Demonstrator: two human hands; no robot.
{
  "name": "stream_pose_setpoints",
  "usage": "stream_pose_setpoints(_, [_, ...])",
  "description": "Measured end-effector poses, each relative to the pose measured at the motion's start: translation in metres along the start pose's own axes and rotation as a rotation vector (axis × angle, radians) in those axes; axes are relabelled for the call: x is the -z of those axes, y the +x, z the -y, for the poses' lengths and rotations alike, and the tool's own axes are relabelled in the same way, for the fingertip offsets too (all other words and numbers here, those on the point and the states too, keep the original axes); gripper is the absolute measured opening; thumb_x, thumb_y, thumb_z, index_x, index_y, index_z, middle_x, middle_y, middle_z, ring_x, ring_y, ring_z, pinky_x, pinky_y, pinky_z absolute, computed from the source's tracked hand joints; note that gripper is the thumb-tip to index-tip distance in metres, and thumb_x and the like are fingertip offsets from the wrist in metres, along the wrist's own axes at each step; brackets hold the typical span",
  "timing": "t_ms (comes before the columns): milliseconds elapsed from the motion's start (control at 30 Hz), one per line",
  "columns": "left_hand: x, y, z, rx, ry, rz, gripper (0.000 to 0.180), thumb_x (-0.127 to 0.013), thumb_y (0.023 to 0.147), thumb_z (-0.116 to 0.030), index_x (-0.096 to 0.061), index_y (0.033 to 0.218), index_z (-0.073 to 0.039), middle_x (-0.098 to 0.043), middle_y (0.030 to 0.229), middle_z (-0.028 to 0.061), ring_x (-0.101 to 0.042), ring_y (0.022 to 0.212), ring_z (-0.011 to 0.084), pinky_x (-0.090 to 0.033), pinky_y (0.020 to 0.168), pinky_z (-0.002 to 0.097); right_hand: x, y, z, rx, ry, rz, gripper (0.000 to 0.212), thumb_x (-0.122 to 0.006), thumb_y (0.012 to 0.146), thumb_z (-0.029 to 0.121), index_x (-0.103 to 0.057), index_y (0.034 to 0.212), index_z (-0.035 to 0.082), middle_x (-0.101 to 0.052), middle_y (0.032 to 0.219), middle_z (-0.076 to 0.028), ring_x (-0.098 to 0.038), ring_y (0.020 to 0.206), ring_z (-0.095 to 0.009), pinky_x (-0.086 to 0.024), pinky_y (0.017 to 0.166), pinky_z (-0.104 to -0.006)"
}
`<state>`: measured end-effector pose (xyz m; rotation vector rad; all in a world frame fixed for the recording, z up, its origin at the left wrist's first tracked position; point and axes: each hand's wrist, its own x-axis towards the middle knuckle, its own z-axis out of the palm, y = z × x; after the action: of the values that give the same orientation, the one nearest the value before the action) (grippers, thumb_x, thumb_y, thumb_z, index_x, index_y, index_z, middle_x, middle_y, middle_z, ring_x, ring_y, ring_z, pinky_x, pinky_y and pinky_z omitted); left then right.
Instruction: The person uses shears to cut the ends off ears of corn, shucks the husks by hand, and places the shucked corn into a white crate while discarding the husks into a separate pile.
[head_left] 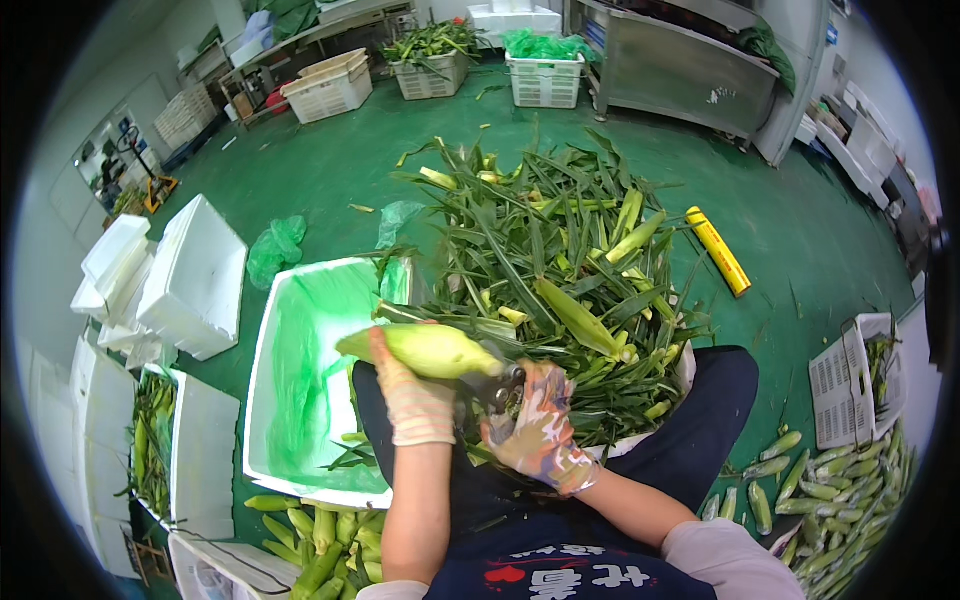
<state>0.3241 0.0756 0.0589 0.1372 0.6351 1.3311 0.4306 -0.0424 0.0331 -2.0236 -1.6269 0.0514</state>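
Note:
My left hand, in a pale glove with a striped cuff, is closed around an ear of corn in light green husk. The ear lies nearly level over my lap, its thick end to the right. My right hand, in a camouflage-patterned glove, grips a dark metal hand tool at that end. Motion blurs the tool, so its exact kind cannot be told. Just beyond my hands rises a large heap of green husks and leaves, with a husked ear of corn on it.
Left of my knees stands a white foam box lined with green plastic. Unprocessed-looking ears lie at lower left, wrapped ears at lower right beside a white crate. A yellow tube lies right of the heap. Foam boxes stand farther left.

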Motion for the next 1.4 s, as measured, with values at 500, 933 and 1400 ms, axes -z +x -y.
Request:
stream_pose_setpoints(500, [0.227,-0.101,-0.182,-0.641,1.688,-0.628,0.06,-0.073,0.077,-0.026,-0.046,0.124,0.001,-0.064,0.103,0.0164,-0.063,0.087,0.0317,-0.052,0.076,0.0393,-0.013,-0.026,-0.067,-0.383,1.234,0.408,0.037,-0.075,0.077,0.013,-0.051,0.104,0.004,-0.057,0.08,0.0,-0.055,0.067,-0.01,-0.046,0.062,-0.0238])
stream_pose_setpoints(933, [0.276,0.117,-0.131,-0.108,1.901,-0.311,0.032,-0.057,0.083,-0.027,-0.063,0.105,-0.004,-0.064,0.104,0.0217,-0.062,0.099,0.0353,-0.048,0.087,0.0438,-0.01,0.015,-0.061,-0.596,0.731,0.474,0.045,-0.07,0.076,0.004,-0.05,0.116,-0.002,-0.061,0.093,-0.004,-0.057,0.078,-0.011,-0.047,0.071,-0.0243])
stream_pose_setpoints(1400, [0.304,0.157,-0.116,0.687,1.573,-0.177,0.056,-0.066,0.07,-0.045,-0.066,0.099,0.004,-0.068,0.097,0.0186,-0.066,0.087,0.0278,-0.051,0.079,0.0319,-0.002,0.034,-0.043,-0.489,0.585,0.567,0.055,-0.075,0.073,0.009,-0.046,0.119,0.0,-0.06,0.095,-0.005,-0.057,0.086,-0.013,-0.047,0.077,-0.0261])
